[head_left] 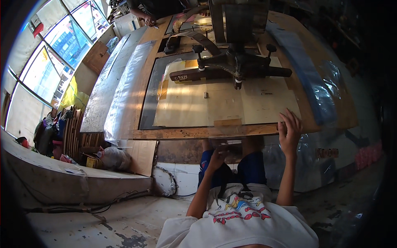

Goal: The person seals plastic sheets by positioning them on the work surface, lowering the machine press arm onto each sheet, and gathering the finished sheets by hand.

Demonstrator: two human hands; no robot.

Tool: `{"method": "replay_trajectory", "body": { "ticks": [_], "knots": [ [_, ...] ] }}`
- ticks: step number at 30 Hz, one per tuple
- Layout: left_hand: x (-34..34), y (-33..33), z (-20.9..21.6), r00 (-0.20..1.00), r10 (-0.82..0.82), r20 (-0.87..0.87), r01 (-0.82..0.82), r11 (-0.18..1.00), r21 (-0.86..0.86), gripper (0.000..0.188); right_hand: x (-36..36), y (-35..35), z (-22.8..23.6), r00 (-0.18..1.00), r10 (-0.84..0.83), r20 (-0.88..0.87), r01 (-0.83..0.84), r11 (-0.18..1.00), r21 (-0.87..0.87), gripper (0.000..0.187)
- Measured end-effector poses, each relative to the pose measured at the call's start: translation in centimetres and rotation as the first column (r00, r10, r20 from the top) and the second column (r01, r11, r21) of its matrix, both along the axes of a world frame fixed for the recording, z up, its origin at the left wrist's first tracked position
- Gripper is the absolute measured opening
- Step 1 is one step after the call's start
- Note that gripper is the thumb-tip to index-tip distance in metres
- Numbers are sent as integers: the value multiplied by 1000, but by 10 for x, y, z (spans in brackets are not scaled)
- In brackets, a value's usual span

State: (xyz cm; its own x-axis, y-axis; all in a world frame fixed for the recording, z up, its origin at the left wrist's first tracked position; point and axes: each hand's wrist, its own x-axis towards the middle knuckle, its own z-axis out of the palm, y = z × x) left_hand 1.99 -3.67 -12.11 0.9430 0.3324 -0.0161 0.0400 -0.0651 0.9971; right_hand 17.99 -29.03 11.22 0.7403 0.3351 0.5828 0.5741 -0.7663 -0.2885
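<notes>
My right hand (290, 130) rests on the right front corner of the workbench, its fingers stretched over the wooden front edge (198, 133). Under the fingertips lies the corner of a pale yellowish sheet (190, 105), which has tape along its borders. A small grey piece (205, 95) sits on that sheet. My left hand (218, 157) is below the bench edge, above my lap; it is in shadow, and its fingers are hard to make out. Over the far part of the sheet stands a black metal fixture (236, 62) with knobs and a long dark bar (186, 75).
Clear plastic sheeting (128, 91) covers the bench's left side, and bluish plastic (302, 78) its right. Another person's hand (149, 20) is at the far left end. Wooden boards (71, 130) and a filled plastic bag (115, 158) stand at the left, below windows.
</notes>
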Motion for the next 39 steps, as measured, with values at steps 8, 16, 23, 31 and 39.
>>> {"method": "replay_trajectory", "body": {
  "ticks": [8,16,23,31,39],
  "knots": [
    [48,37,29,970,52,-238,11,966,258,26,7,-2,-6,1000,-13,15,13,1000,9,29],
    [2,53,-51,958,196,209,-270,860,433,25,3,19,-5,1000,14,12,-14,997,71,27],
    [15,53,-51,965,164,206,-236,885,401,37,1,15,-2,1000,-5,20,4,996,84,26],
    [7,47,-44,959,158,237,-250,863,438,41,-2,17,-4,1000,8,16,-9,994,108,25],
    [-2,54,-34,964,183,191,-223,950,217,33,-3,20,-1,998,36,50,-44,988,148,25]
  ]
}}
